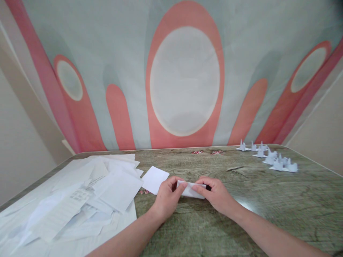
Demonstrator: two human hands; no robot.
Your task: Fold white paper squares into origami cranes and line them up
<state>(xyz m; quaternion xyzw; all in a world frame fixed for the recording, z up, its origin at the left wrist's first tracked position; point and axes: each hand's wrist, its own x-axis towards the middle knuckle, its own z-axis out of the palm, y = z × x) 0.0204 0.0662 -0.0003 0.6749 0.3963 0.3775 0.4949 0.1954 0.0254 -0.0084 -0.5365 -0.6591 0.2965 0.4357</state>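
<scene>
Between my two hands is a folded piece of white paper (189, 191), a narrow oblong held just over the wooden table. My left hand (169, 194) pinches its left end, thumb on the near face and fingers behind. The right end is gripped the same way by my right hand (214, 192), its thumb pressing on the paper. A square white sheet (155, 179) lies flat on the table just beyond my left hand. The fingertips behind the paper are partly hidden.
A loose heap of white papers (118, 189), some printed, covers the left side of the table (203, 228). At the far right stand several small folded paper figures (278, 162). A patterned backdrop (184, 82) hangs behind the table's far edge.
</scene>
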